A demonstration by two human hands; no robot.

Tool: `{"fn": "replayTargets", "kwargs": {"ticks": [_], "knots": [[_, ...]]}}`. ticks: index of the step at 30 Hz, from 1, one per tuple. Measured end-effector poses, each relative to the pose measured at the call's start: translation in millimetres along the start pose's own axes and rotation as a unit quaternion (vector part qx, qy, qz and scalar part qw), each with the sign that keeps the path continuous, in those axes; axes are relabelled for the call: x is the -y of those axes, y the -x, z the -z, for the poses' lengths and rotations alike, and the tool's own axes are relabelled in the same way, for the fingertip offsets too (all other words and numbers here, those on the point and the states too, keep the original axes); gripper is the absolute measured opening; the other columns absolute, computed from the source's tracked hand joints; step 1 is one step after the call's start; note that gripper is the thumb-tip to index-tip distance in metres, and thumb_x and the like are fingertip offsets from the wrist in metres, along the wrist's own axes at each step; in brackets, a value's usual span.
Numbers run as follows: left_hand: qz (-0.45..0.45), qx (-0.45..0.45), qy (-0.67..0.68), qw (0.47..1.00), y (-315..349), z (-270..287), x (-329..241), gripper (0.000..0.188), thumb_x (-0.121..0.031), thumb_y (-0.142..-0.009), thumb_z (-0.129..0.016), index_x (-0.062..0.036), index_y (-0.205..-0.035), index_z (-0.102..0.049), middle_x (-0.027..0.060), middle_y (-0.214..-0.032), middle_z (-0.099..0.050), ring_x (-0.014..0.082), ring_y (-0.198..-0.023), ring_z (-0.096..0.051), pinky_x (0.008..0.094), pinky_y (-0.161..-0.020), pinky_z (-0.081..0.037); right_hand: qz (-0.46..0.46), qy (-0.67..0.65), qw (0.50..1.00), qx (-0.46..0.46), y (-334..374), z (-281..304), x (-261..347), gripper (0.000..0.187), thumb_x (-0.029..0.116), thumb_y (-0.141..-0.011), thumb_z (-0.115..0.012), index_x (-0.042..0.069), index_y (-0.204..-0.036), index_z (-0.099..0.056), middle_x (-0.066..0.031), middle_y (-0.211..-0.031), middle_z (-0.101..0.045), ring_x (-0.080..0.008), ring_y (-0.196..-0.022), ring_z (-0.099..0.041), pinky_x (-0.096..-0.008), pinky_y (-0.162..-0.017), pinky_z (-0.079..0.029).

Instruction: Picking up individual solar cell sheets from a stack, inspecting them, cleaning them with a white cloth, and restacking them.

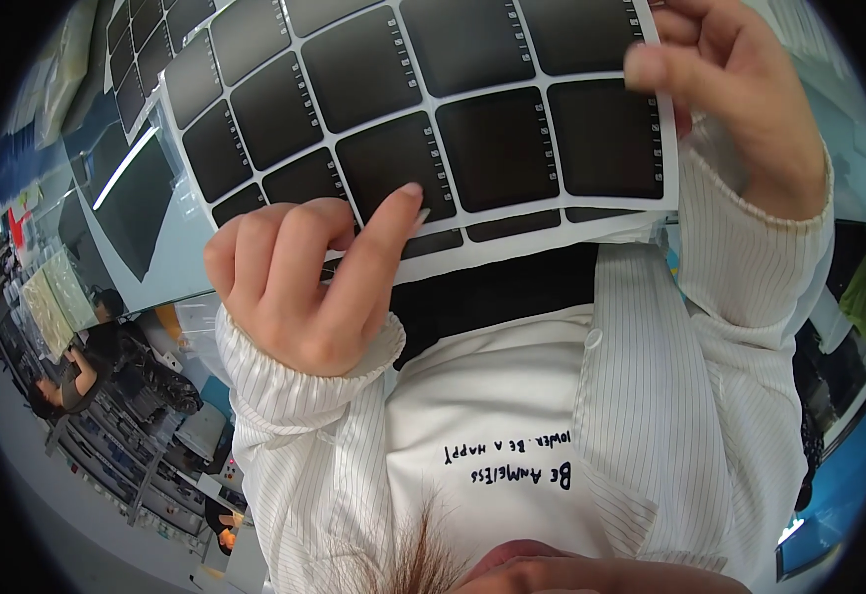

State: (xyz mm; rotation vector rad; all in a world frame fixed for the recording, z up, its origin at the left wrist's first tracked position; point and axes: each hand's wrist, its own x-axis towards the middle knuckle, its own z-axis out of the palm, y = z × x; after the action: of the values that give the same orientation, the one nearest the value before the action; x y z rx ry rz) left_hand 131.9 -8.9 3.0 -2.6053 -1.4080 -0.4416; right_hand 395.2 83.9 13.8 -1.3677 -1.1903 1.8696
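A white sheet (423,97) with rows of black rounded-square stickers, each with small pale marks along one side, spans the upper middle. My right hand (745,99) grips its right edge, thumb on the front and fingers behind. My left hand (299,282) is closed in front of the sheet's lower left part, other fingers curled. Its index fingertip lies over a black square, with a nail showing just beside it. Whatever that hand pinches, if anything, is too small or hidden to name. More of the same black squares show on another sheet beneath the lower edge.
Another sheet of black squares (136,54) lies at the upper left. Below it, a dark flat panel (136,203) rests on the pale table (170,277). Clear plastic packages (61,64) stand at the far left. Lower left, a person (76,381) is beside shelving.
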Motion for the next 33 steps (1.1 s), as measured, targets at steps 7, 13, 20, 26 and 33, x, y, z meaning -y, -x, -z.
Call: {"fn": "replayTargets", "kwargs": {"ticks": [7,13,20,26,33], "knots": [[0.017,-0.010,0.082,0.996,-12.4,0.2,7.8,0.038,-0.021,-0.061,-0.076,-0.0067,-0.095,-0.067,0.0082,-0.098,-0.064,0.0254,-0.090,-0.056,0.0300,-0.081,-0.040,0.029,-0.030,0.997,0.062,2.0,-7.6,-18.6,0.042,0.004,-0.073,-0.068,-0.003,-0.110,-0.052,-0.0102,-0.092,-0.063,-0.0145,-0.078,-0.061,-0.0235,-0.067,-0.048],[-0.009,0.047,0.115,0.992,-5.5,3.4,9.3,0.041,-0.030,-0.063,-0.073,-0.0060,-0.096,-0.066,0.0087,-0.101,-0.064,0.0231,-0.091,-0.058,0.0301,-0.080,-0.040,-0.034,-0.074,0.976,0.203,4.0,-6.3,-20.6,0.061,0.001,-0.062,-0.071,-0.004,-0.118,-0.046,-0.0113,-0.110,-0.058,-0.0172,-0.096,-0.056,-0.0294,-0.086,-0.044],[-0.063,0.031,0.171,0.983,1.1,-3.5,15.6,0.050,-0.034,-0.063,-0.073,-0.0003,-0.097,-0.063,0.0108,-0.099,-0.064,0.0248,-0.089,-0.060,0.0312,-0.074,-0.044,-0.071,0.036,0.961,0.266,20.1,-1.9,-31.7,0.046,-0.002,-0.057,-0.072,-0.001,-0.101,-0.057,-0.0062,-0.084,-0.061,-0.0137,-0.075,-0.056,-0.0275,-0.063,-0.047],[-0.087,0.005,0.180,0.980,2.9,-0.9,19.7,0.045,-0.035,-0.074,-0.066,0.0019,-0.099,-0.060,0.0149,-0.097,-0.064,0.0270,-0.086,-0.061,0.0314,-0.071,-0.045,-0.076,-0.079,0.970,0.219,18.9,-8.0,-36.1,0.049,-0.002,-0.051,-0.071,-0.001,-0.098,-0.058,-0.0060,-0.086,-0.061,-0.0153,-0.076,-0.056,-0.0294,-0.065,-0.046],[-0.066,-0.058,0.235,0.968,7.2,-5.7,24.3,0.030,-0.021,-0.075,-0.067,0.0000,-0.095,-0.061,0.0158,-0.097,-0.064,0.0258,-0.081,-0.061,0.0306,-0.067,-0.044,-0.065,-0.133,0.974,0.172,17.4,-9.3,-34.6,0.048,-0.002,-0.050,-0.068,-0.001,-0.097,-0.060,-0.0079,-0.087,-0.062,-0.0174,-0.077,-0.057,-0.0304,-0.065,-0.047]]}}
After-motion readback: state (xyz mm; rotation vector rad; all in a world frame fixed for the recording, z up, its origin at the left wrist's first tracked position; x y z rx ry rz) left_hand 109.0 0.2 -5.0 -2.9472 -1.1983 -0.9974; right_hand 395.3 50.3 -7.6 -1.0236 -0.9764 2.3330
